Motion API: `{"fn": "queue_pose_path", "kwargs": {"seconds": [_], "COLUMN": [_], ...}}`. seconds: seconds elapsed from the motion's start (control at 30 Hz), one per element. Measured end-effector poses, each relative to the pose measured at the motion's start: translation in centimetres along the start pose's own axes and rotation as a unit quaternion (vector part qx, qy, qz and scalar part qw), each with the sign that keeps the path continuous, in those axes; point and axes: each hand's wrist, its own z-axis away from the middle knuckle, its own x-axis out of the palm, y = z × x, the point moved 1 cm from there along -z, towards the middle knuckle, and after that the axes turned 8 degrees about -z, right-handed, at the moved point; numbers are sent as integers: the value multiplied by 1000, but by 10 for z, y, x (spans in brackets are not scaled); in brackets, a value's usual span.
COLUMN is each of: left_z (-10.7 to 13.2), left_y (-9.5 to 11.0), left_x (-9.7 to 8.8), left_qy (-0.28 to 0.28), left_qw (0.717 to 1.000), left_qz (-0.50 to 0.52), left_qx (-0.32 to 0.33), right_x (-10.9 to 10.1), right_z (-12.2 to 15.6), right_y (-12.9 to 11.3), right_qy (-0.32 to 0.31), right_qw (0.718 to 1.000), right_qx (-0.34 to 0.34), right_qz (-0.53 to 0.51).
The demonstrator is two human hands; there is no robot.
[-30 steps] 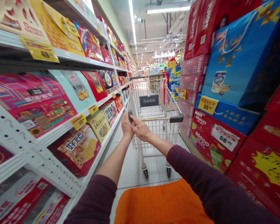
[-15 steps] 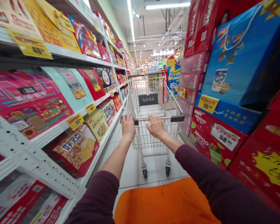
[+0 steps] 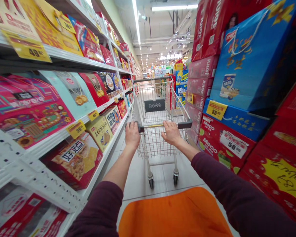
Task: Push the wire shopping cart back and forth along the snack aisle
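Observation:
A wire shopping cart (image 3: 160, 108) stands in front of me in a narrow store aisle, its basket empty. My left hand (image 3: 132, 135) is wrapped round the left end of the cart handle (image 3: 153, 126). My right hand (image 3: 171, 132) grips the same handle further right, near its dark right end. Both arms are in dark purple sleeves, and an orange garment fills the bottom of the view.
Shelves (image 3: 64, 131) of boxed snacks with yellow price tags line the left side. Stacked red and blue gift cartons (image 3: 227, 144) crowd the right side close to the cart. The tiled floor (image 3: 160, 171) runs ahead between them, with more displays far down the aisle.
My right hand has slid from beside the left hand to the right part of the handle. The cart has straightened and sits more centred in the aisle.

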Motion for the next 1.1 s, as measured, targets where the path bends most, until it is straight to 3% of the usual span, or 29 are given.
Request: {"fn": "queue_pose_path", "kwargs": {"seconds": [0.3,0.4,0.57,0.67,0.77,0.83,0.93,1.1], "left_z": [5,5,2,4,7,9,8,4], "left_y": [50,44,25,42,68,75,62,39], "left_x": [6,3,1,5,7,7,2,-8], "left_qy": [-7,-19,18,3,-9,-12,-10,8], "left_qw": [996,993,999,999,998,995,994,999], "left_qz": [22,17,-1,5,16,20,21,-6], "left_qx": [86,113,34,34,67,93,111,42], "right_x": [3,1,4,7,8,7,6,9], "right_z": [3,4,7,8,9,10,11,13], "right_y": [-3,-3,-6,-10,-11,-11,-10,-10], "right_qy": [16,11,14,21,16,7,-3,4], "right_qw": [1000,1000,999,999,999,999,999,999], "right_qx": [-20,-27,-34,-37,-41,-45,-52,-42], "right_qz": [3,-1,-16,-26,-24,-16,-7,-12]}}
